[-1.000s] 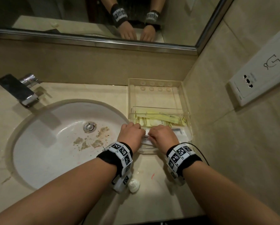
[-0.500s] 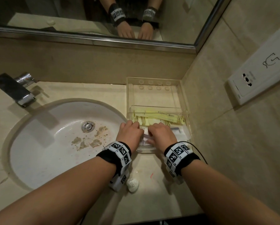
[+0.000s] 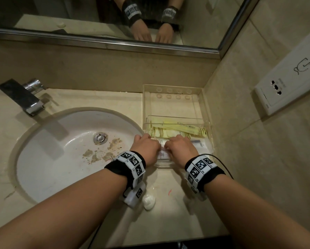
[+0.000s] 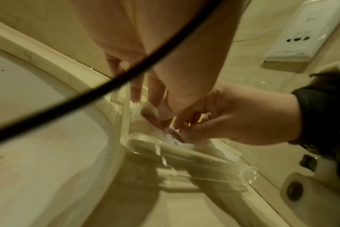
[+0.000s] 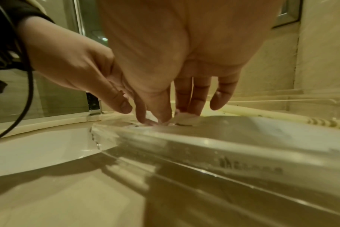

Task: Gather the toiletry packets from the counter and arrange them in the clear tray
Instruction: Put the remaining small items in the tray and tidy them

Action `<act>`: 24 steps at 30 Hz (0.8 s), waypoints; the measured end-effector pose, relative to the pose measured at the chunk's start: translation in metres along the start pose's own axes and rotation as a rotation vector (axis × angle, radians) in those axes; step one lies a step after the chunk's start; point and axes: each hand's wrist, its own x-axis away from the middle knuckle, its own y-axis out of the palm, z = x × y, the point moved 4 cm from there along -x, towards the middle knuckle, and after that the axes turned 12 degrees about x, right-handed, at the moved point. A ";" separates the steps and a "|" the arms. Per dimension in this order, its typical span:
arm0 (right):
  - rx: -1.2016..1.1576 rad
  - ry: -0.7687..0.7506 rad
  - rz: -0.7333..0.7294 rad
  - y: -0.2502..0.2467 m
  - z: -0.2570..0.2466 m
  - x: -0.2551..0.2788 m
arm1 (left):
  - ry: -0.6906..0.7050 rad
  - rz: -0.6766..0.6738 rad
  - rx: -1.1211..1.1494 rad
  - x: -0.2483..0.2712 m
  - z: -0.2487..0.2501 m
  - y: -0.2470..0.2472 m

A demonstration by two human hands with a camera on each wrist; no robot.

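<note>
Left hand [image 3: 146, 150] and right hand [image 3: 182, 150], fingers extended, press white packets [image 3: 163, 154] into the near compartment of the clear tray [image 3: 207, 112]; yellow packets [image 3: 177, 131] lie behind. Uneven pressure could buckle packets or slide the tray.

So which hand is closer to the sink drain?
Left. The left hand is at the tray's near-left corner, beside the basin holding the drain; the right hand is farther off, over the tray.
</note>
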 end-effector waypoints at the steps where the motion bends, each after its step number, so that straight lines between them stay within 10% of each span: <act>1: 0.000 0.001 0.021 -0.002 -0.001 0.001 | 0.006 0.004 0.031 0.002 -0.001 -0.003; 8: -0.175 -0.001 0.224 -0.021 -0.026 0.032 | 0.048 0.140 0.090 0.022 -0.005 -0.024; 24: -0.127 -0.198 -0.203 0.024 -0.103 0.083 | 0.022 0.123 0.170 0.077 -0.033 -0.029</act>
